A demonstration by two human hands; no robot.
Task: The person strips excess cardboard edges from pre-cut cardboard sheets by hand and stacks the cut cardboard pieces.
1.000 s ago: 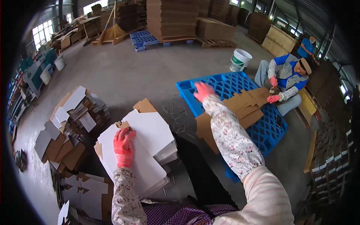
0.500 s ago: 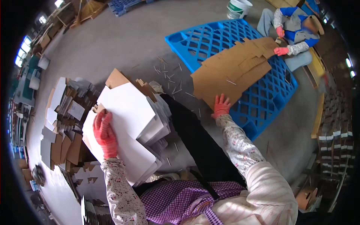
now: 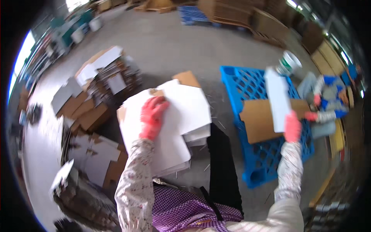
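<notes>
My left hand, in a red glove, lies flat on top of a stack of white cardboard sheets in front of me. My right hand, also red-gloved, holds a long white cardboard piece upright above the blue plastic pallet. Brown cardboard sheets lie on that pallet just left of the held piece. The picture is blurred by head motion.
Another person in blue with red gloves sits at the pallet's far right, next to a white bucket. Piles of brown and white cardboard spread over the floor on my left. Stacked cardboard and a second blue pallet stand at the back.
My right hand has lifted from the brown sheets on the pallet and now holds a long white piece up. My left hand stays on the white stack. My head has swung.
</notes>
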